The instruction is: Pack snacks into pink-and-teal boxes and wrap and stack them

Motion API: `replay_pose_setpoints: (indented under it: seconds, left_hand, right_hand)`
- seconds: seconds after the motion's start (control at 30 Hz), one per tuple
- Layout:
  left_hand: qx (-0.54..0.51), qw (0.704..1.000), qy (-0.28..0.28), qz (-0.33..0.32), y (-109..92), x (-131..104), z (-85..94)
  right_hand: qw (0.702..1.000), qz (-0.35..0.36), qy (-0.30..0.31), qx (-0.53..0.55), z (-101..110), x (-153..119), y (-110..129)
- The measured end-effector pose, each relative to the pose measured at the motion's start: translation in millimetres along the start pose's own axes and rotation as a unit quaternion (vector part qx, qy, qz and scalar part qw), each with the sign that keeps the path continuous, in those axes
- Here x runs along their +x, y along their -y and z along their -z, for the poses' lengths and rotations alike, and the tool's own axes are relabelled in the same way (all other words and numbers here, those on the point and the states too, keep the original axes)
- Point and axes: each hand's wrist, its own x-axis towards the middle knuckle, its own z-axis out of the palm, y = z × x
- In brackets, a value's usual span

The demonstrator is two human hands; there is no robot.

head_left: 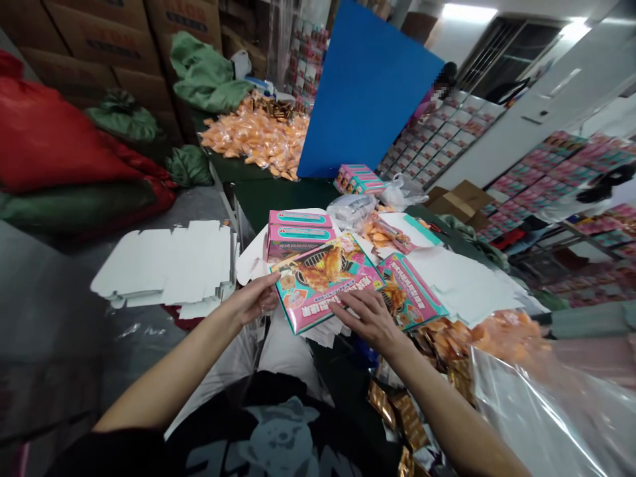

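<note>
A flat pink-and-teal printed carton [325, 275] with a picture of grilled chicken is tilted in front of me. My left hand [258, 298] grips its left end, fingers curled at the edge. Across its lower right edge lies my right hand [368, 319], fingers bent onto the printed face and the thumb hidden. Behind the carton stand narrow pink cartons [301, 233], side by side. A similar printed carton [412, 291] leans just right of my right hand. White unfolded carton blanks [467, 281] spread beyond it.
White flat blanks [169, 262] are stacked at left. Orange wrapped packets [263, 136] heap at the back beside a blue board [365, 93]. Gold sachets [410, 417] and clear plastic film [551, 411] lie at right. A person [427, 106] is partly visible behind the board.
</note>
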Motion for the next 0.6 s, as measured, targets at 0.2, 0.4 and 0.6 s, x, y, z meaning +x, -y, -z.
replay_pose_setpoints:
  seconds: [0.2, 0.4, 0.6]
  left_hand:
    - [0.073, 0.997, -0.006, -0.023, 11, -3, -6.8]
    - [0.083, 0.995, -0.026, -0.047, 15, -4, -2.4]
    - [0.002, 0.999, -0.032, 0.01, 22, -1, -4.3]
  right_hand:
    - [0.997, -0.055, 0.023, 0.05, -14, -22, -2]
    - [0.97, -0.193, -0.101, 0.107, -25, -27, 1]
    - [0.878, -0.38, -0.17, 0.235, -25, -19, 11]
